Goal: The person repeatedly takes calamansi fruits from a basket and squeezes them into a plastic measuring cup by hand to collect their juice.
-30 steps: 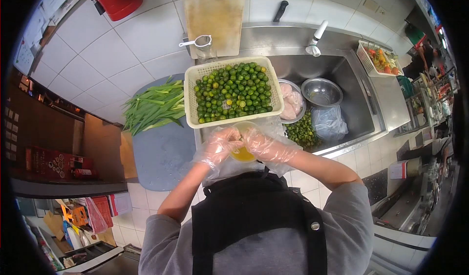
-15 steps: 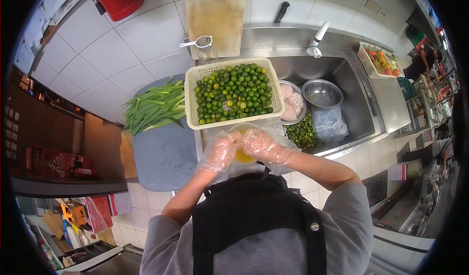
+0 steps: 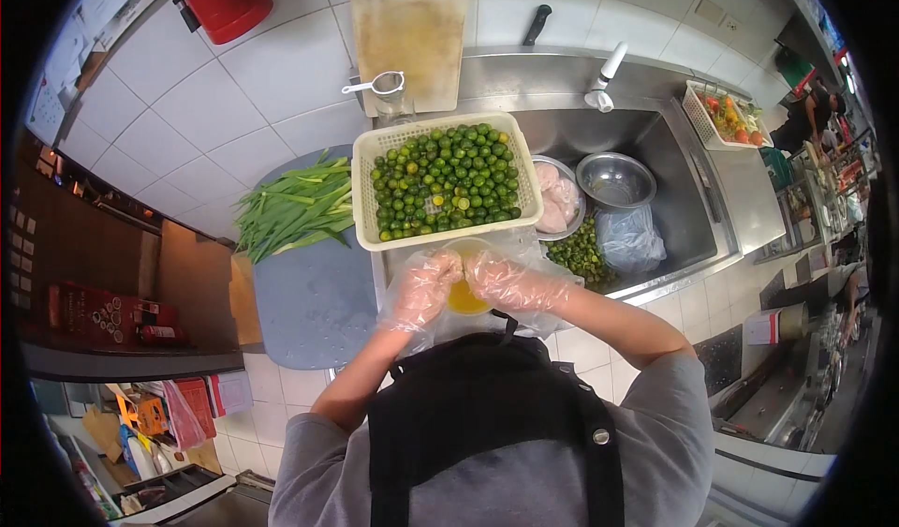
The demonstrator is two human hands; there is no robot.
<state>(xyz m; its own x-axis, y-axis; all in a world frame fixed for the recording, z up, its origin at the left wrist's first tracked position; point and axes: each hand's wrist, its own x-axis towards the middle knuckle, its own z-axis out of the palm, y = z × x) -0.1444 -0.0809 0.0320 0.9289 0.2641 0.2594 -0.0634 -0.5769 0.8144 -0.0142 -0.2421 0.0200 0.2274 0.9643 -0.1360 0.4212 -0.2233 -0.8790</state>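
Observation:
My left hand point(image 3: 424, 290) and my right hand point(image 3: 510, 282), both in clear plastic gloves, are over a clear round container point(image 3: 471, 245) with yellow juice point(image 3: 464, 298) in it. Both hands are closed, thumbs and fingers pressed together; whatever they pinch is hidden. Just beyond them stands a cream plastic basket point(image 3: 448, 237) heaped with small green limes point(image 3: 449, 176), and a few cut faces show yellow. To the right, squeezed lime halves point(image 3: 582, 255) lie in a pile at the sink's near corner.
The steel sink point(image 3: 670, 190) holds a metal bowl point(image 3: 618, 179), a bowl of pale raw meat point(image 3: 559, 199) and a plastic bag point(image 3: 630, 237). Green leafy stalks point(image 3: 295, 207) lie on a grey board point(image 3: 314, 302) at left. A cutting board point(image 3: 412, 44) leans against the wall.
My hands have drawn slightly apart over the container, so more of the yellow juice shows between them. The basket and the things in the sink have stayed in place.

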